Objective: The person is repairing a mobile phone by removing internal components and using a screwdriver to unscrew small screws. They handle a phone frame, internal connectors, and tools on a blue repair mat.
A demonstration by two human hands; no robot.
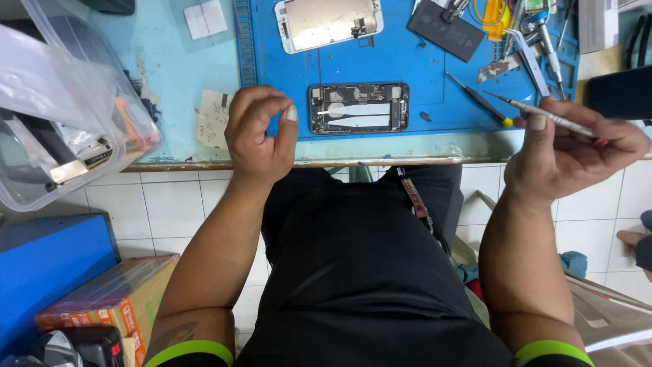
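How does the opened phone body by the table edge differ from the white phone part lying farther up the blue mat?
The opened phone body is dark, showing inner parts and two pale strips; the white screen panel is light with a metal-coloured back. The body lies level and square to the mat's edge; the panel is slightly tilted and cut off by the picture's top. The body sits between the left hand and the right hand; the panel lies beyond them. Both rest on the mat.
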